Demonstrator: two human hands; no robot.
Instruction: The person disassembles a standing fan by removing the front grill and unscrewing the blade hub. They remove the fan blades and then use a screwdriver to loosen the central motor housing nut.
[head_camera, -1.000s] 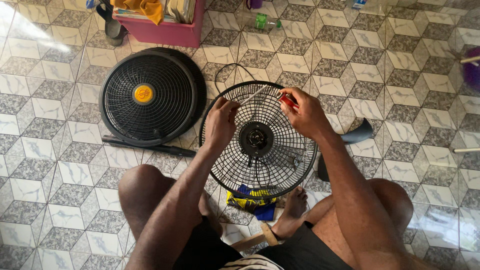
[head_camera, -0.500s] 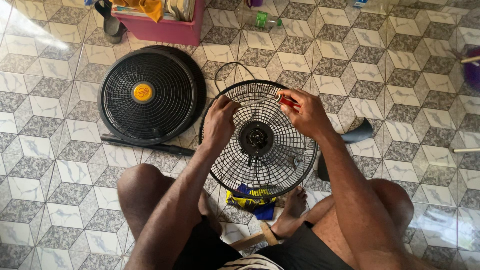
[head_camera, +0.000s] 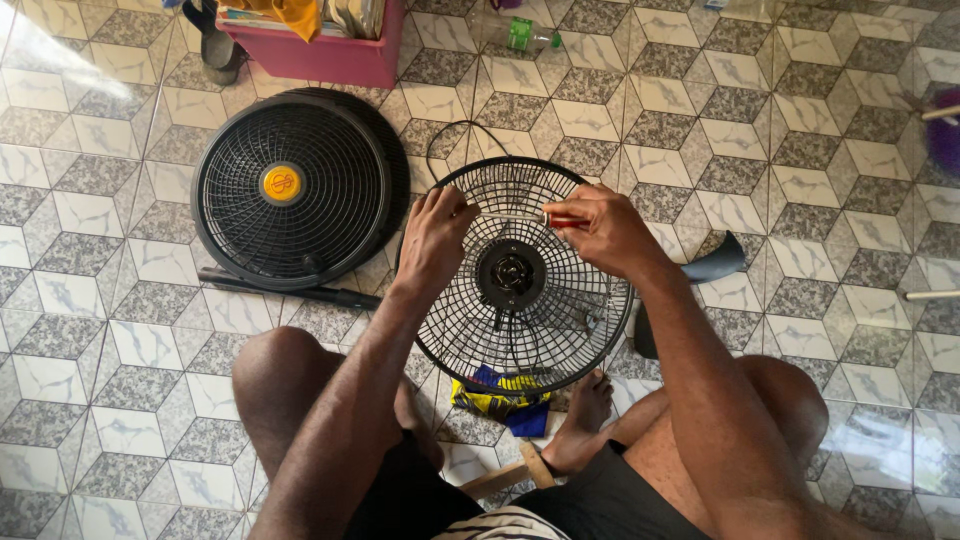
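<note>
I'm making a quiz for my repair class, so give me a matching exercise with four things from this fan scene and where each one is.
Things:
1. screwdriver
2. front grille with the yellow badge
3. plastic bottle
4. pink box

Places:
A. lying on the floor tiles at the top of the view
B. in the right hand, over the rear fan guard
C. flat on the floor, left of the rear fan guard
D. top left, holding clutter

Pairs: 1-B, 2-C, 3-A, 4-D
</note>
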